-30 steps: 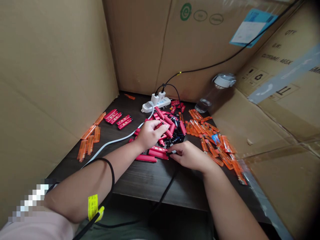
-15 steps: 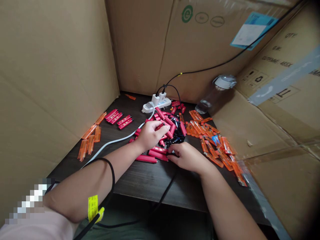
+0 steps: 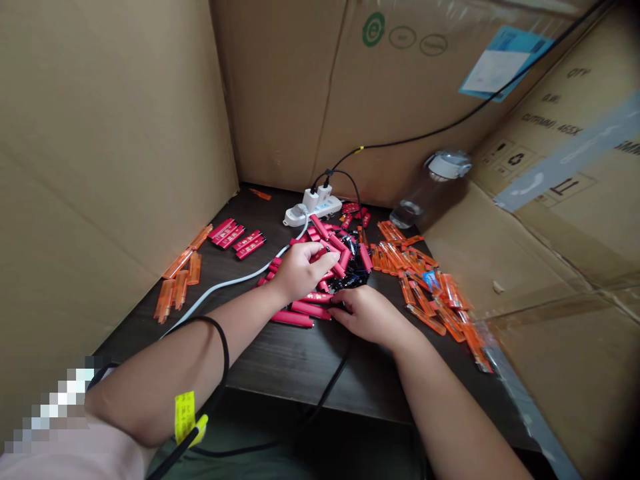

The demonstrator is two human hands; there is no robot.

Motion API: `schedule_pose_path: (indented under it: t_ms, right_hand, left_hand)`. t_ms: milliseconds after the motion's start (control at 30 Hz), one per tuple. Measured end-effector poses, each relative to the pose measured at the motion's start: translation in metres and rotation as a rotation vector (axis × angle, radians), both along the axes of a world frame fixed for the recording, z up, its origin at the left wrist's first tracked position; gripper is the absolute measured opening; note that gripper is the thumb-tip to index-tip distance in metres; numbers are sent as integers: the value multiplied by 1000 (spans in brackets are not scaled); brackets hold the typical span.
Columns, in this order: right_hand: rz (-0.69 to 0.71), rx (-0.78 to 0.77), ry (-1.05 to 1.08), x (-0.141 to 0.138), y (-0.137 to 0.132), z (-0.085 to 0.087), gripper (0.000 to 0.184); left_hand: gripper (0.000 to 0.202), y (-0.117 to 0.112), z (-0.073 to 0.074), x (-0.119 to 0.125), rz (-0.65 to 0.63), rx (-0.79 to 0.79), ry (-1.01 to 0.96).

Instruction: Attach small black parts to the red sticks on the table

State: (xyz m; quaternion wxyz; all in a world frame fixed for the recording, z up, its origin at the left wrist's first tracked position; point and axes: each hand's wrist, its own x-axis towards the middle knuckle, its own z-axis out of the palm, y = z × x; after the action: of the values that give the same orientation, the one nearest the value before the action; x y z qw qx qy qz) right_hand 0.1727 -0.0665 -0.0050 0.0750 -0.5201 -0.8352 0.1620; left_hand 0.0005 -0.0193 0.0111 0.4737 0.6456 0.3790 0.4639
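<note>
Together, a person's hands meet over a heap of red lighter bodies (image 3: 327, 250) on a dark wooden table (image 3: 280, 363) — the left hand (image 3: 299, 272) curled on the pile, fingers draped across it, any grip unclear. The right hand (image 3: 367, 315) lies palm-down, its fingertips (image 3: 334, 313) at the ends of two loose bodies (image 3: 310, 309) running lengthwise left to right, nearer it than the left — whether they pinch anything cannot be told. Orange lighters (image 3: 425, 293) lie spread to the right.

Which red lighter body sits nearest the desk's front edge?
The lighter body just below the left hand, at the pile's front; others lie farther back.
</note>
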Motion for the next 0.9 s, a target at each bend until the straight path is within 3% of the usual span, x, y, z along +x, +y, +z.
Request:
schedule_pose_path:
  t_ms: [133, 233, 400, 533, 667, 767, 900]
  right_hand:
    - [9, -3, 11, -2, 0, 1, 13]
    - [-30, -33, 142, 1, 1, 6, 16]
    - [-284, -114, 760, 11, 3, 17, 21]
    - [-418, -354, 1326, 11, 5, 20, 23]
    - [-437, -492, 1533, 4, 4, 21, 20]
    - [-429, -463, 1595, -1, 3, 21, 21]
    - [-396, -293, 1620, -8, -1, 17, 24]
  left_hand:
    - [37, 0, -1, 0, -15, 14, 5]
    - [38, 1, -1, 0, -26, 9, 3]
    - [37, -1, 1, 3, -101, -128, -68]
    - [32, -4, 5, 1, -363, -484, -175]
    - [31, -5, 8, -5, -700, -743, -266]
    - [33, -4, 7, -7, -841, -855, -304]
    - [39, -3, 5, -5, -925, -965, -325]
